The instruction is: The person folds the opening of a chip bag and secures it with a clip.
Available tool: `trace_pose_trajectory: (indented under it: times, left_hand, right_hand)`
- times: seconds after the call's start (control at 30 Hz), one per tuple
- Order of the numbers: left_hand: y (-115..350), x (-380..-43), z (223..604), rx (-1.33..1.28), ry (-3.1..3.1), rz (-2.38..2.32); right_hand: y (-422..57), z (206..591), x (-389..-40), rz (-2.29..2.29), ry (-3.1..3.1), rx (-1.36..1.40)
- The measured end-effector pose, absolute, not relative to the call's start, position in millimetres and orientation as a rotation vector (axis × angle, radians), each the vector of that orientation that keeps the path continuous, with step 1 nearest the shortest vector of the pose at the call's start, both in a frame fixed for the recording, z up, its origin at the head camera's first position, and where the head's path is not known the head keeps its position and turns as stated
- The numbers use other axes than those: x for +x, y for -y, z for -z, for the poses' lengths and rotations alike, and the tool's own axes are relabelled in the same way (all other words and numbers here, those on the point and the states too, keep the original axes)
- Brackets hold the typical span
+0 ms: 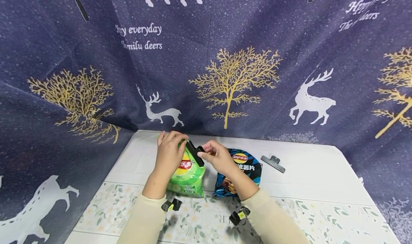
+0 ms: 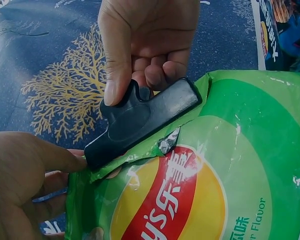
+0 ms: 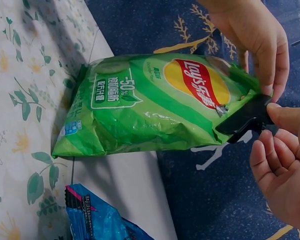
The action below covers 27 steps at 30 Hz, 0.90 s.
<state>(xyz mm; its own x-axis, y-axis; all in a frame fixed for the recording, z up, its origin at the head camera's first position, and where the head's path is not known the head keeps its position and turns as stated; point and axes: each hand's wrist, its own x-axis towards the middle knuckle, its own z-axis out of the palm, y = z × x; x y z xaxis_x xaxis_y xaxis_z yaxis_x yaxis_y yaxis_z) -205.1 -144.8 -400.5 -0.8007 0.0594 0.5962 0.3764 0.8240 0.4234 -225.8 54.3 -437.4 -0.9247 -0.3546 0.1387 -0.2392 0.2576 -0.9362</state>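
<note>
A green bag of chips (image 1: 188, 184) stands on the table, its top edge gripped by a black bag clip (image 1: 195, 153). My left hand (image 1: 170, 149) pinches the bag's top corner, thumb against the end of the clip in the left wrist view. The handle of the clip is pinched between thumb and fingers of my right hand (image 1: 222, 160). A small torn patch (image 2: 169, 142) with silver lining shows just below the clip. To the right lies a blue and black chip bag (image 1: 254, 169), partly covered by the right forearm.
A second bag clip (image 1: 273, 163), dark grey, lies right of the blue bag. The white table (image 1: 305, 172) has a floral strip (image 1: 199, 219) along its front. A dark blue cloth (image 1: 251, 29) with deer and trees hangs behind.
</note>
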Motion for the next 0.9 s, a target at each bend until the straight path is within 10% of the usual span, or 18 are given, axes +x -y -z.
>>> trace_pose_trajectory:
  times: [0.9]
  left_hand:
    - [147.7, -206.3, 407.6, -0.262, 2.252, 0.813]
  right_hand:
    - [-52.7, 444.5, -225.1, 1.845, -2.328, -0.485]
